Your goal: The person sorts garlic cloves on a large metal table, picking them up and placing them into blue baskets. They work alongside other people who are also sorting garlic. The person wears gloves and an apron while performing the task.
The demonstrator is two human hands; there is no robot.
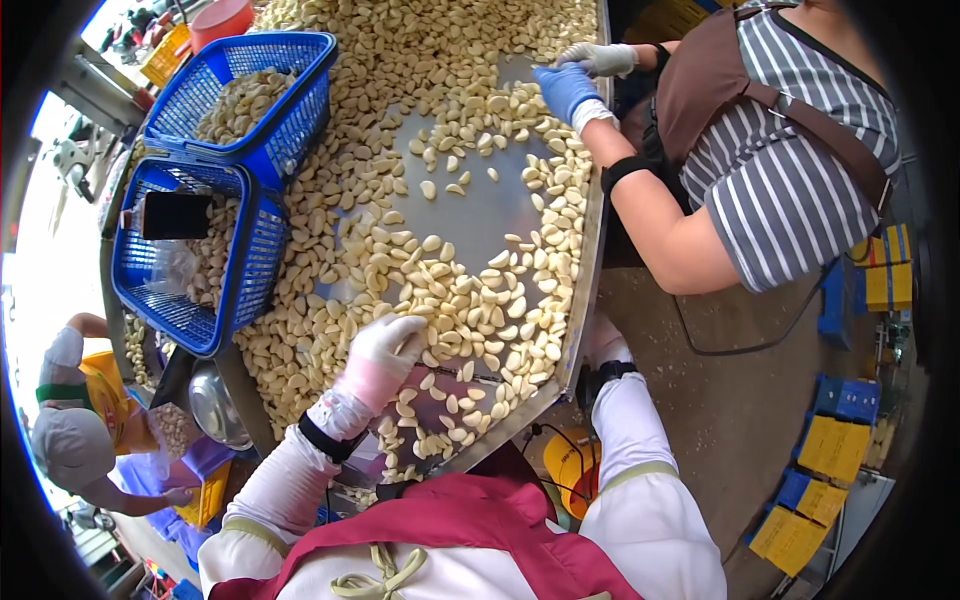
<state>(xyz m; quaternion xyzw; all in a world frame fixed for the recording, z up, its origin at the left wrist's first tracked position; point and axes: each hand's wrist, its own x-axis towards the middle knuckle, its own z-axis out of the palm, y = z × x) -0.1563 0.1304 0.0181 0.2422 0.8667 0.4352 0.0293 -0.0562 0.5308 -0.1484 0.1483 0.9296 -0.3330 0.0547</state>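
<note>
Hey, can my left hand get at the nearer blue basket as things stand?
Probably yes: only loose pale cloves seem to lie between your left hand and the nearer blue basket, whose top is open, though the hand may have to clear its rim.

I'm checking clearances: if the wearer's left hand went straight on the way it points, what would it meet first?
Most likely the left hand would meet the garlic cloves just ahead of it, up and to the right in the picture; whether it already touches some is hard to tell.
</note>
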